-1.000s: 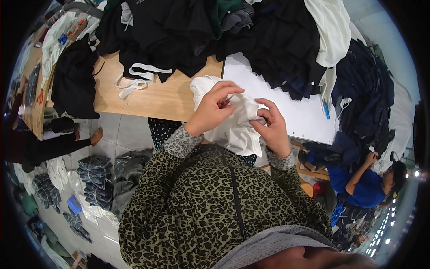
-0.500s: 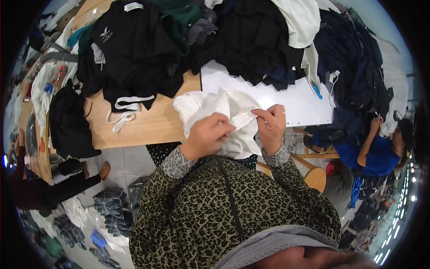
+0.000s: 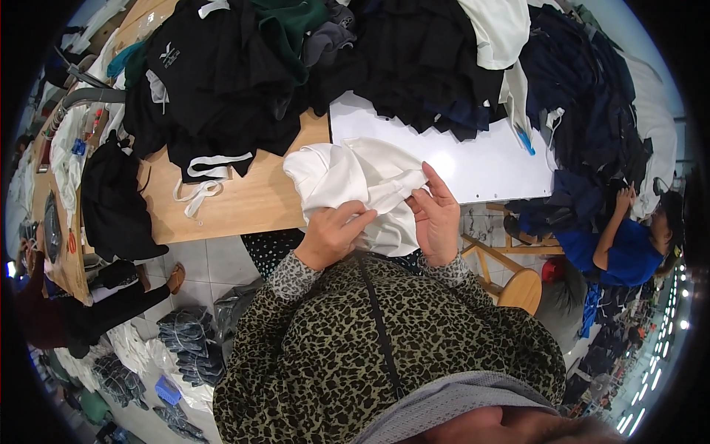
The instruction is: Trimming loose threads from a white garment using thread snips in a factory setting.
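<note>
A bunched white garment (image 3: 325, 177) hangs over the near edge of the table in front of me. My left hand (image 3: 334, 235) is closed on its lower left part, thumb and forefinger pinching the cloth. At the other side my right hand (image 3: 436, 214) holds a folded edge of the same garment between thumb and fingers, the forefinger stretched up along it. Its lower folds fall toward my lap between both hands. What kind of garment it is cannot be made out.
Piled black garments (image 3: 222, 74) cover the far side of the wooden table (image 3: 251, 211) and white board (image 3: 481, 170). A small blue-handled tool (image 3: 525, 142) lies at right. A wooden stool (image 3: 520, 288) stands below; a person in blue (image 3: 617, 251) works at far right.
My right hand has turned and come slightly lower and left, its forefinger now extended along the cloth. My left hand has shifted slightly down and left, and the white garment is spread flatter.
</note>
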A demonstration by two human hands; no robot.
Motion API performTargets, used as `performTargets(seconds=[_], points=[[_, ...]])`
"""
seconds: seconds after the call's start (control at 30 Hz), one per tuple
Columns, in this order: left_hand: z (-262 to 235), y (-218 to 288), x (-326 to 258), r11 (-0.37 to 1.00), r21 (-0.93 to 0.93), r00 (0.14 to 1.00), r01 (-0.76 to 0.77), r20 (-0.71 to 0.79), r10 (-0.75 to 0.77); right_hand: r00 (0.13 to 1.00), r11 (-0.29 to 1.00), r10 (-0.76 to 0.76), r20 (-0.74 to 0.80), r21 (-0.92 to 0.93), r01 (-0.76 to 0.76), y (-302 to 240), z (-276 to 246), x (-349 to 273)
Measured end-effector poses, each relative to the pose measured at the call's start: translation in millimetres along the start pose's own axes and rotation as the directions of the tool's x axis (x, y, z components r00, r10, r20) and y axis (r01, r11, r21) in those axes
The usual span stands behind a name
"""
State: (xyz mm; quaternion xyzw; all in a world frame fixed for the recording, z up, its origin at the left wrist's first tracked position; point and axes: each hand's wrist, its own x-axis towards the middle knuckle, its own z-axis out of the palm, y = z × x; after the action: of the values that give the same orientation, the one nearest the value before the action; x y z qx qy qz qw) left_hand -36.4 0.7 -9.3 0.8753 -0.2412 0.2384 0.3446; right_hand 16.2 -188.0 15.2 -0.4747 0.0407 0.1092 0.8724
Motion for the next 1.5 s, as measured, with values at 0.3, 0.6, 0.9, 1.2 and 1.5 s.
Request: performTargets(seconds=[0.3, 0.6, 0.9, 1.2, 1.5], points=[[4, -6, -4, 0.998, -0.032, 0.999, 0.051, -0.012, -0.052, 0.999, 0.994, 0.031, -0.027, 0.11, -0.028, -3, 2, -1], [7, 4, 2, 0.975, -0.141, 0.984, 0.17, 0.071, -0.162, 0.999, 0.999, -0.012, -0.046, 0.037, 0.013, 1, 7, -4], [-14, 13, 42, 0.635, -0.616, 0.848, 0.466, 0.106, -0.519, 0.998, 0.99, 0.028, 0.052, -0.14, -0.02, -5, 22, -6], [0, 11, 40, 0.914, -0.339, 0.963, 0.223, -0.069, -0.26, 0.98, 0.963, 0.153, 0.127, -0.243, -0.119, -11, 20, -7], [-7, 5, 32, 0.784, -0.529, 0.919, 0.324, -0.02, -0.394, 0.979, 0.946, 0.177, 0.104, -0.294, -0.14, -11, 26, -5]])
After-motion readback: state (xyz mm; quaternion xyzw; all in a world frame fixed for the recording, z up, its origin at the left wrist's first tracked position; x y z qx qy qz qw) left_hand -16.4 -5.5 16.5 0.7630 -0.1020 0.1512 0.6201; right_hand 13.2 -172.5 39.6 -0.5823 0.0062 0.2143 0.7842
